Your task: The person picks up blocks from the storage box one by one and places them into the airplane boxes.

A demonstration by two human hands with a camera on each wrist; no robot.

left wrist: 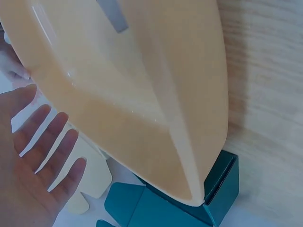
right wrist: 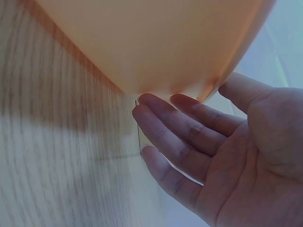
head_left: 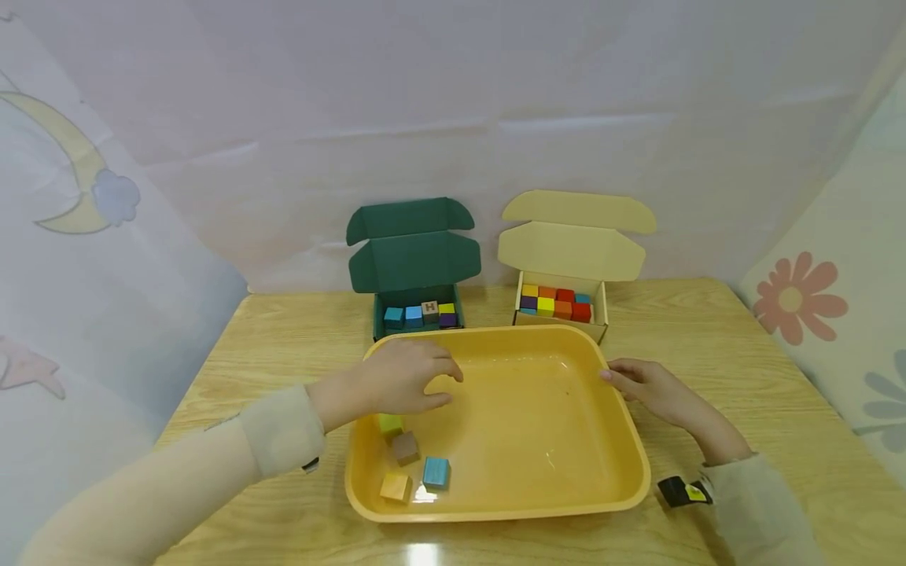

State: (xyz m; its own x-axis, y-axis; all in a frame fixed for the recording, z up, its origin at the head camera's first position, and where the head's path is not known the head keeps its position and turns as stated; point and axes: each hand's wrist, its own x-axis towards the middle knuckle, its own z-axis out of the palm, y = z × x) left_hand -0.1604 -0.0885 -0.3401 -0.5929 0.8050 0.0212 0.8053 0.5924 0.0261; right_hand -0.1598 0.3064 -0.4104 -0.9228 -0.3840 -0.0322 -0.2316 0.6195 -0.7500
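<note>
A deep yellow plastic tray [head_left: 510, 424] rests on the table in front of me. My left hand [head_left: 399, 377] hovers over its left part, fingers loosely spread and holding nothing. In the left wrist view, the palm and fingers of that hand [left wrist: 40, 165] are bare. My right hand [head_left: 654, 391] holds the tray's right rim, thumb over the edge and fingers against the outer wall, as the right wrist view shows. On the tray's left side lie a yellow-green cube [head_left: 391, 425], a brown cube [head_left: 406, 448], a yellow cube [head_left: 395, 487] and a blue cube [head_left: 436, 473].
Behind the tray stand an open dark green box [head_left: 415, 263] and an open cream box [head_left: 572, 251], each containing several coloured cubes. The wooden table [head_left: 708, 338] ends at a pale cloth backdrop [head_left: 453, 141]. A black strap [head_left: 675, 493] shows by the right sleeve.
</note>
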